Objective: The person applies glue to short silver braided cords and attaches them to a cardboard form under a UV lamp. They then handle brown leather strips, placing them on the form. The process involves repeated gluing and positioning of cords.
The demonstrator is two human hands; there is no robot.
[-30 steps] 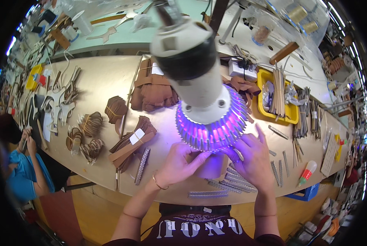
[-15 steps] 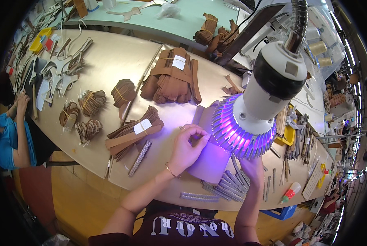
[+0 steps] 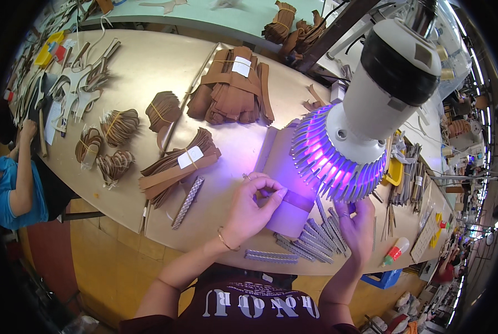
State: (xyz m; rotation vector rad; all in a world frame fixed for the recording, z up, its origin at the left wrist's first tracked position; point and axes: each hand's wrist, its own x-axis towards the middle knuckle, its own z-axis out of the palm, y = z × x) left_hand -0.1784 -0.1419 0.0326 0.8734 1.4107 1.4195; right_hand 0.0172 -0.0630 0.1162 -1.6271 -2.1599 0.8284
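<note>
My left hand (image 3: 255,209) pinches the left end of a brown leather-like strip (image 3: 298,201) between thumb and fingers. The strip lies across a wider flat brown piece (image 3: 286,221), lit purple by a finned lamp (image 3: 338,153) hanging low over it. Right of that piece, my right hand (image 3: 356,229) is raised with curled fingers at the lamp's lower rim. The lamp partly covers those fingertips, so what they hold cannot be made out. Several grey braided strips (image 3: 315,240) lie between my hands, on the near side.
Bundled brown strips (image 3: 229,92) and a smaller tagged bundle (image 3: 185,161) lie beyond my left hand. A braided piece (image 3: 188,202) sits nearby. At right are a red-and-clear bottle (image 3: 395,251) and a yellow tray (image 3: 395,170). Another person's arm (image 3: 23,172) is at far left.
My right hand has come out from beneath the lamp and moved right, showing its fingers. The brown strip now shows beside my left fingertips. The whole view has shifted slightly.
</note>
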